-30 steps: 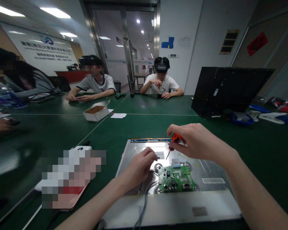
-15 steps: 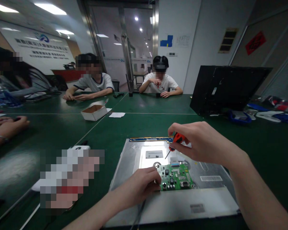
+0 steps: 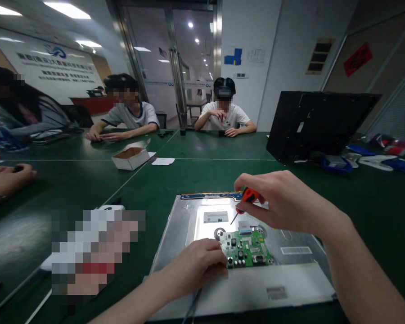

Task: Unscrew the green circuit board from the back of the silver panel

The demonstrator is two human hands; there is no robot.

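Observation:
A red and black screwdriver [image 3: 248, 195] is pinched in my right hand [image 3: 273, 198], its thin shaft slanting down to the left. The tip is over the silver back of a display panel [image 3: 175, 238], above a round screw mount; I cannot tell whether it touches. On the panel lies a green circuit board [image 3: 246, 249] with small components and a connector. My left hand [image 3: 202, 261] is closed at the board's left edge, fingers curled on it, with some fingertips hidden. A dark cable [image 3: 194, 303] runs out below that hand.
A black monitor casing [image 3: 317, 126] stands at the back right, beside blue and white items [image 3: 374, 161]. An open white box [image 3: 131, 159] and a paper [image 3: 163, 161] lie ahead. Co-workers sit across the table [image 3: 202, 175]; another person's hands [image 3: 11, 182] rest at the left.
The camera view has shifted very slightly. My hands, the screwdriver and the circuit board keep almost the same positions.

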